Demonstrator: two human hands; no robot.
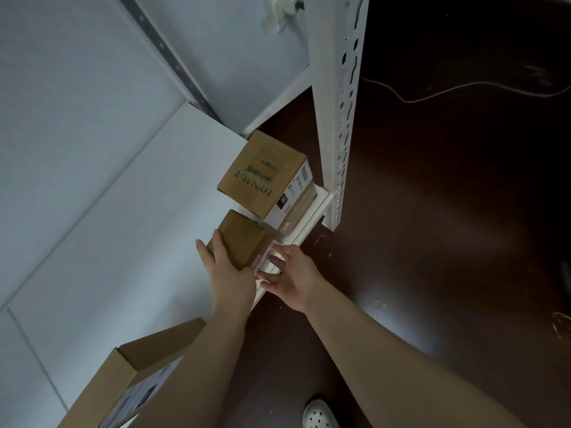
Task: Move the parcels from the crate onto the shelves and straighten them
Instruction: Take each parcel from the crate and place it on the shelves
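A small brown parcel point(244, 239) lies on the white shelf point(148, 217) near its front edge. My left hand point(225, 267) lies flat on the parcel's top and left side, fingers spread. My right hand point(290, 273) presses its fingertips against the labelled front face of the same parcel, fingers apart. Just beyond it stands a larger brown parcel point(265, 174) printed with green letters, close to the shelf's upright post. A third cardboard parcel point(123, 387) with a white label sits on the shelf at the lower left.
The white perforated upright point(340, 112) of the rack rises at the shelf's right corner. A dark brown floor point(448, 211) lies below to the right, with a thin cable point(432, 94) across it. My white shoe point(318, 415) shows at the bottom.
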